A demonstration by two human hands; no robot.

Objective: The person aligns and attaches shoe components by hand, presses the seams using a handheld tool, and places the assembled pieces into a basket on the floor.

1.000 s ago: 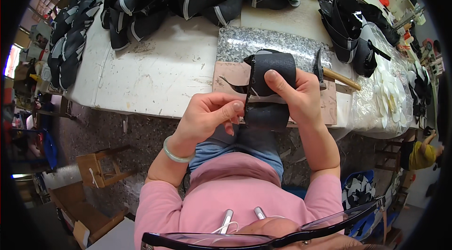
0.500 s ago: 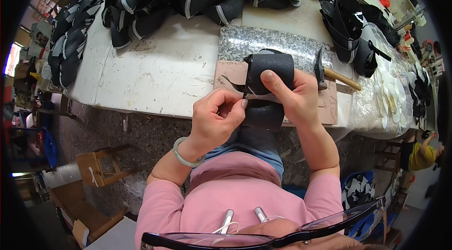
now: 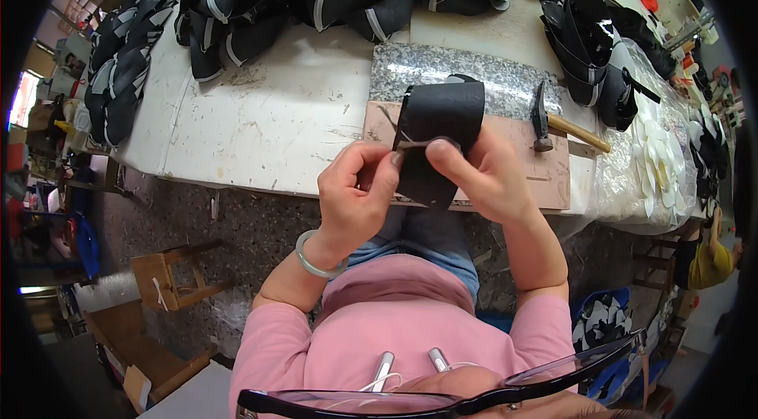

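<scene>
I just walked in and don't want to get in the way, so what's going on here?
A person seated at a white table is working on a curved black piece with both bare hands. The right hand holds it, thumb on the near face, while the left hand has thumb and finger together at its left edge. It is held up over a pinkish board. A hammer lies to the right, and more black pieces are heaped beyond.
</scene>
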